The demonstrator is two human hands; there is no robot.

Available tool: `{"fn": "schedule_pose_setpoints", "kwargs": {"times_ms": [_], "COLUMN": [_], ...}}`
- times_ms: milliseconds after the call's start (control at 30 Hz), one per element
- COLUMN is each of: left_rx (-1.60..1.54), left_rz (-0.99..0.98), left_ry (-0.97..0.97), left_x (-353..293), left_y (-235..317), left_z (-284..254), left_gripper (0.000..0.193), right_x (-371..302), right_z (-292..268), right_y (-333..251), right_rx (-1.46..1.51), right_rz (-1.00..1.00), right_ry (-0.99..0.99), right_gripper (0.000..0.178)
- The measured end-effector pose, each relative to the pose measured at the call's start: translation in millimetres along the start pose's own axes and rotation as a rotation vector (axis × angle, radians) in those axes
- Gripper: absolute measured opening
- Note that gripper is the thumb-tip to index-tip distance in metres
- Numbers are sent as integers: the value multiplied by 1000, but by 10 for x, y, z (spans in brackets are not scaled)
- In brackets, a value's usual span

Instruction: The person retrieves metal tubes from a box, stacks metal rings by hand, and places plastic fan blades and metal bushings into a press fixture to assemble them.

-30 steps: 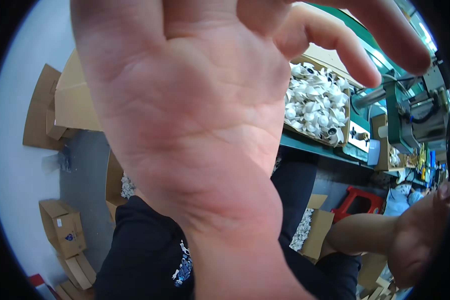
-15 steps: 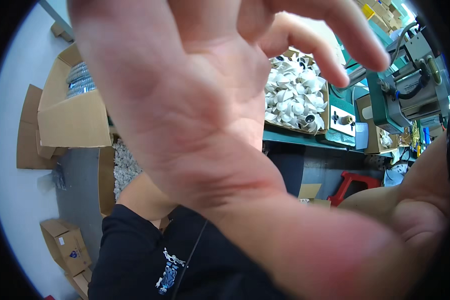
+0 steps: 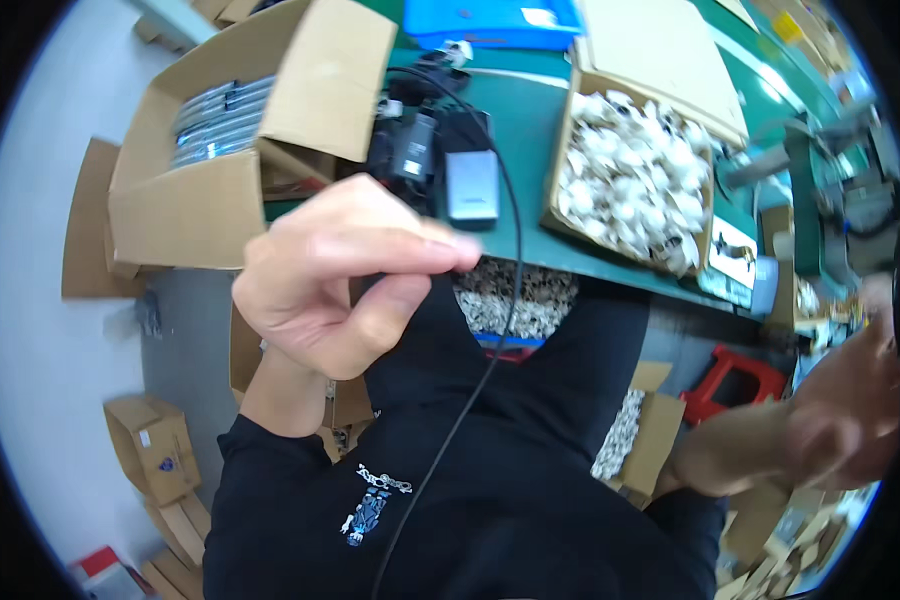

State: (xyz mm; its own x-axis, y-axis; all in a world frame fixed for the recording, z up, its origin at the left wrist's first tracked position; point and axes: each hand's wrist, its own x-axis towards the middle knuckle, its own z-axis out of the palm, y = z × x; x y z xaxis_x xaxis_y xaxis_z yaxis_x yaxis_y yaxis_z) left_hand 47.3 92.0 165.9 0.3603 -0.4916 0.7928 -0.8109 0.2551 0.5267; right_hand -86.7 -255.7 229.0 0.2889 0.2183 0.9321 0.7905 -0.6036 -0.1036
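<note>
My left hand (image 3: 335,280) is raised in front of my lap, thumb and index finger pinched and the other fingers curled. Whether something small sits in the pinch I cannot make out. A thin black cable (image 3: 515,225) runs from the bench down past these fingertips and over my black shirt, apart from them. My right hand (image 3: 855,400) is lifted at the far right, smeared by motion and partly cut by the dark rim. Its fingers cannot be read. Ahead on the bench stands a cardboard box of white bladed plastic parts (image 3: 635,180).
On the green bench (image 3: 530,120) lie a grey-black device (image 3: 472,185), black adapters (image 3: 415,150) and a blue tray (image 3: 490,25). A carton (image 3: 185,215) with clear-wrapped goods stands left. A press-like machine (image 3: 810,190) is at right, a red stool (image 3: 735,385) below it.
The large hand that covered the middle close up is gone from there. My pinched left hand now shows. The view has shifted, revealing more bench and my lap.
</note>
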Motion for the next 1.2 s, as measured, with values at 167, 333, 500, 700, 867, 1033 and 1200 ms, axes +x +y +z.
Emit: {"fn": "schedule_pose_setpoints", "kwargs": {"times_ms": [167,333,500,700,867,1033,1200], "left_rx": [183,688,1027,1197,1387,1509,1378], "left_rz": [-290,-635,-1043,-1333,-1374,-1253,-1111], "left_ry": [276,231,-68,-360,-536,-589,-802], "left_x": [-377,-265,-346,-641,-533,-557,-422], "left_y": [224,172,-825,-1700,-1736,-1504,-1448], "left_z": [-549,-1740,-3204,-3913,-3646,-3580,-3506], "left_gripper": [15,19,39,31,27,27,27], "right_x": [-305,-371,-1122,-2539,-2844,-3018,-3097], "right_z": [507,908,1086,915,781,725,694], "right_y": [-260,-317,-480,-749,-762,-610,-390], "right_rx": [213,370,382,177,193,233,310], "right_rz": [300,476,1092,1019,1555,1638,1814], "right_ry": [-264,-354,-767,-964,-534,-424,-195], "right_gripper": [40,22,10,8,11,16,18]}}
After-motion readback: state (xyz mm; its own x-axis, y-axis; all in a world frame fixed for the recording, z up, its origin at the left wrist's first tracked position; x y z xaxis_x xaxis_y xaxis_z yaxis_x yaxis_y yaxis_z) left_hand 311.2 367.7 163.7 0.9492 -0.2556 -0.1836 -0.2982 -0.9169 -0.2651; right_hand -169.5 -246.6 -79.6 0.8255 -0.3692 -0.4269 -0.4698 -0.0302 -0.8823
